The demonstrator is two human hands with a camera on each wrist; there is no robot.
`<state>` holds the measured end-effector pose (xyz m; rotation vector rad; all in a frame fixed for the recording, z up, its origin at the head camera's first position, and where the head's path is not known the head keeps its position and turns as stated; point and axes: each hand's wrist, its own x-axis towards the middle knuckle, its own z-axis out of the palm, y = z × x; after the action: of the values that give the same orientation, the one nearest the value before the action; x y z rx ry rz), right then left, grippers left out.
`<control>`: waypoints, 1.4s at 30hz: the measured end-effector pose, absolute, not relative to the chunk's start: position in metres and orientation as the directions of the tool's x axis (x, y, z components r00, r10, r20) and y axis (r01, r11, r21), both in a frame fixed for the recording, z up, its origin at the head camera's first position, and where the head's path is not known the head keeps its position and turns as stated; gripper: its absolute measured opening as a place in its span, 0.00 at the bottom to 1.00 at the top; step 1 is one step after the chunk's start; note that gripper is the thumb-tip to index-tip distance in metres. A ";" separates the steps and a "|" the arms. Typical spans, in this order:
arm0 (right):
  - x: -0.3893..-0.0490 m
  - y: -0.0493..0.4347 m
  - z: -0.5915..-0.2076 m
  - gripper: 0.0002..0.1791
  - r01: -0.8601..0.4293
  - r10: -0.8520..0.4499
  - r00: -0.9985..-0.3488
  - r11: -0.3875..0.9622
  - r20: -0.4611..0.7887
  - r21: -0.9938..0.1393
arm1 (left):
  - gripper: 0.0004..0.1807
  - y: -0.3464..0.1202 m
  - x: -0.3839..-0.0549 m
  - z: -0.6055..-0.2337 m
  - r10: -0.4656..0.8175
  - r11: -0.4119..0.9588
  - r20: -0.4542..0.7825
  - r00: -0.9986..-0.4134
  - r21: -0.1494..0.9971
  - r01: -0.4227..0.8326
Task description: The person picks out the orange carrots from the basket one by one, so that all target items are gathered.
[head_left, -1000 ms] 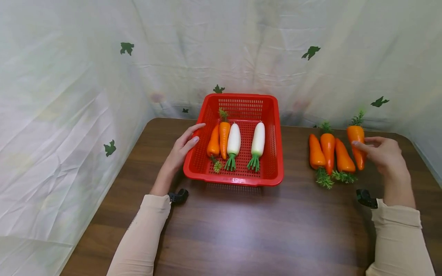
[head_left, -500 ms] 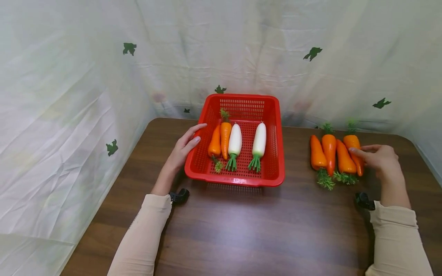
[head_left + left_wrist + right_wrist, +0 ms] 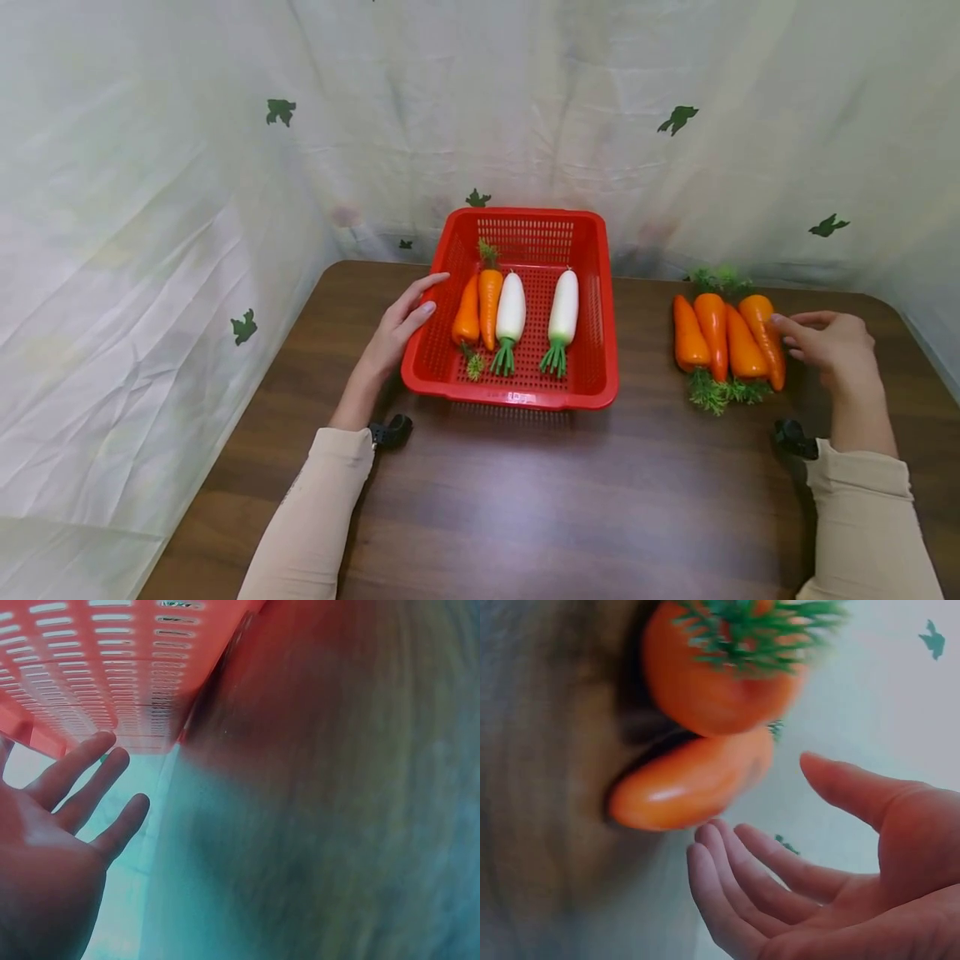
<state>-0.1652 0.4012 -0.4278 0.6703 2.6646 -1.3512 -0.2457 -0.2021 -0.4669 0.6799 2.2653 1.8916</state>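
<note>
At the left side of a red plastic basket (image 3: 597, 333), my left hand (image 3: 392, 329) touches the rim with relaxed, spread fingers (image 3: 94, 787). Two carrots (image 3: 490, 304) and two white radishes (image 3: 564, 310) lie inside it. To the right, several carrots stand in a tight row on the table, lying side by side with alternating ends. My right hand (image 3: 836, 342) is beside the rightmost carrot (image 3: 761, 333), thumb and fingers apart with nothing between them. In the right wrist view its fingertips come close to that carrot's tip (image 3: 667, 791).
The brown wooden table (image 3: 510, 500) runs up to a pale curtain (image 3: 540, 108) at the back and left. Green leaf tops (image 3: 708, 396) stick out from both ends of the carrot row.
My right hand has lowered the rightmost carrot against the row and let go of it. The carrots now lie closer together. My left hand stays at the basket.
</note>
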 end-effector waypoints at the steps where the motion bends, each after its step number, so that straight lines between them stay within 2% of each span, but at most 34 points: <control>1: -0.164 0.400 -0.425 0.45 0.412 0.361 -0.900 0.516 -0.246 -0.751 | 0.27 -0.202 -0.245 -0.467 0.404 0.122 0.198 -0.893 0.956 0.267; 5: -0.161 0.395 -0.413 0.38 0.394 0.415 -0.892 0.518 -0.180 -0.759 | 0.27 -0.201 -0.243 -0.466 0.400 0.118 0.205 -0.893 0.955 0.273; 10: -0.160 0.384 -0.401 0.28 0.357 0.402 -0.901 0.477 -0.161 -0.803 | 0.26 -0.199 -0.240 -0.466 0.409 0.114 0.194 -0.892 0.959 0.261; 14: -0.162 0.369 -0.393 0.33 0.304 0.363 -0.923 0.481 -0.128 -0.822 | 0.26 -0.193 -0.242 -0.467 0.420 0.097 0.196 -0.886 0.961 0.259; 18: -0.162 0.354 -0.385 0.40 0.270 0.323 -0.941 0.545 -0.098 -0.794 | 0.26 -0.188 -0.245 -0.469 0.424 0.091 0.195 -0.884 0.962 0.256; 22: -0.160 0.344 -0.378 0.39 0.231 0.271 -0.958 0.545 -0.091 -0.806 | 0.27 -0.186 -0.248 -0.470 0.428 0.084 0.199 -0.882 0.963 0.258; 32: -0.187 0.294 -0.368 0.41 0.130 0.084 -0.991 0.372 -0.106 -0.919 | 0.26 -0.199 -0.243 -0.466 0.392 0.117 0.187 -0.901 0.961 0.250; 37: -0.203 0.272 -0.350 0.43 0.123 -0.003 -0.992 0.208 -0.126 -0.970 | 0.26 -0.200 -0.247 -0.467 0.403 0.120 0.196 -0.894 0.957 0.264; 42: -0.214 0.257 -0.338 0.38 0.135 -0.080 -0.987 0.095 -0.143 -0.986 | 0.26 -0.200 -0.247 -0.469 0.393 0.119 0.197 -0.898 0.958 0.262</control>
<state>-0.2136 0.2568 -0.3384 0.0555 2.2000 -2.0116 -0.2465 -0.2003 -0.4687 0.6678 2.2692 1.9049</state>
